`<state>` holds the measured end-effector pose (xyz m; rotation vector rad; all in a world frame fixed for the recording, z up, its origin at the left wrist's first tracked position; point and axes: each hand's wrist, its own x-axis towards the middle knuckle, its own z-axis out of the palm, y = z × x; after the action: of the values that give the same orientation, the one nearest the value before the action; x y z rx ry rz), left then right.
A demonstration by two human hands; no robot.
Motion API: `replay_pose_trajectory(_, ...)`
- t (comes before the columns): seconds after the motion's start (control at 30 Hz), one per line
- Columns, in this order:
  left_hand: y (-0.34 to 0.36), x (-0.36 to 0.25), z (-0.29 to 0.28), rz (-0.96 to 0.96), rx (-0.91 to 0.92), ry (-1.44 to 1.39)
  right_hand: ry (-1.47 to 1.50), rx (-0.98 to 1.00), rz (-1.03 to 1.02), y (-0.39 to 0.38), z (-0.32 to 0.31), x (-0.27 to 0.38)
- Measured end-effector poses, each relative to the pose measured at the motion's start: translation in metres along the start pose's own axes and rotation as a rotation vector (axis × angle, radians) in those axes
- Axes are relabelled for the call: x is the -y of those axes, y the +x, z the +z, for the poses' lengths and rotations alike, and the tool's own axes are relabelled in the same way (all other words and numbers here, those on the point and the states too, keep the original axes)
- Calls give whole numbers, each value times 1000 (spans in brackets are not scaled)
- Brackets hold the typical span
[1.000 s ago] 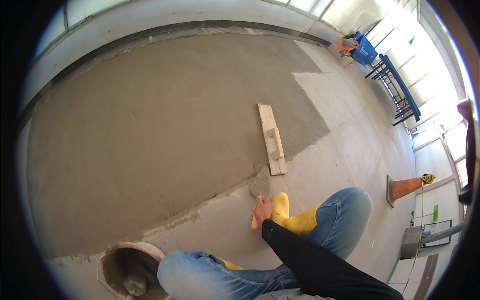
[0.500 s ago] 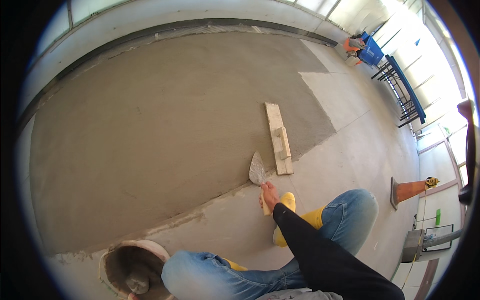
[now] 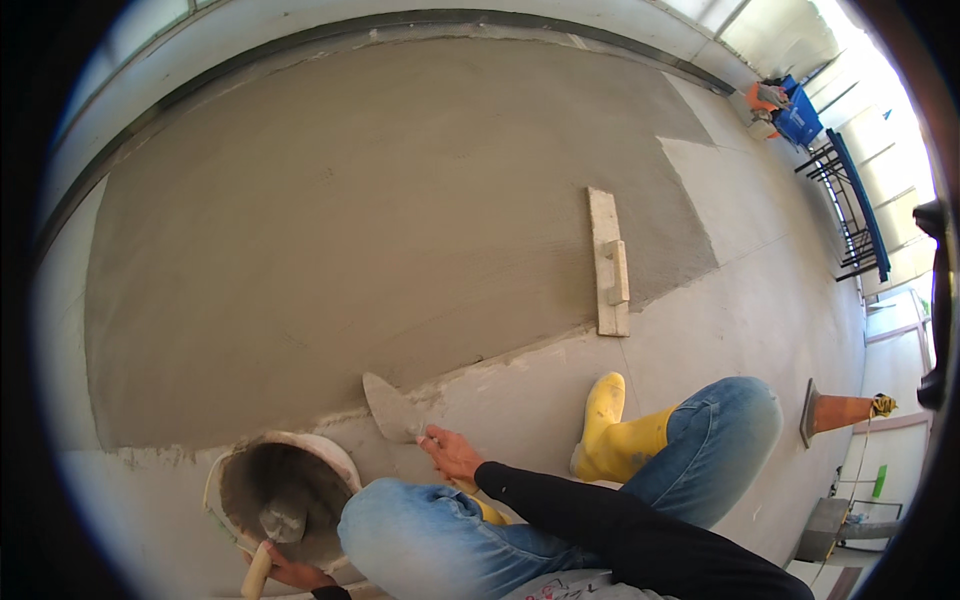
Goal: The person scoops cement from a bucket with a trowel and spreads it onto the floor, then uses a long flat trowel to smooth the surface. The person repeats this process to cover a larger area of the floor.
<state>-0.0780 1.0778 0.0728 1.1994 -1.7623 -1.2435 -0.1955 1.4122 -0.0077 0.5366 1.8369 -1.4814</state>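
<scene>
My right hand (image 3: 452,453) grips the handle of a pointed trowel (image 3: 391,407), whose grey blade lies low over the floor at the edge of the wet grey mortar bed (image 3: 360,220). The blade sits just right of a white bucket (image 3: 345,462) with mortar inside. At the bottom edge my left hand (image 3: 292,573) holds the wooden handle of a second small trowel (image 3: 281,521); its blade rests inside the bucket. A black sleeve covers my right arm. My knees in blue jeans are between the two hands.
A long wooden float (image 3: 608,262) lies across the mortar's right edge. My yellow boot (image 3: 606,428) stands on the bare concrete. An orange cone (image 3: 838,411) lies to the right; a blue crate (image 3: 797,122) and a dark metal rack (image 3: 856,215) are at the far right.
My right hand has carried the trowel leftward, from near the float and boot over to the bucket. The view has swung down-left, bringing the bucket and my left hand into sight.
</scene>
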Motion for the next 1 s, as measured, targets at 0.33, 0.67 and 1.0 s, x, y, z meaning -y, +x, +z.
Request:
replay_pose_trajectory(0.33,2,-31,24,269,55,172,-770,-42,-742,-17,-64,169)
replay_pose_trajectory(0.67,-32,-134,76,423,223,154,-1259,218,-638,-35,63,212)
replay_pose_trajectory(1.0,16,-57,57,367,195,82,-738,241,-384,-42,-42,163)
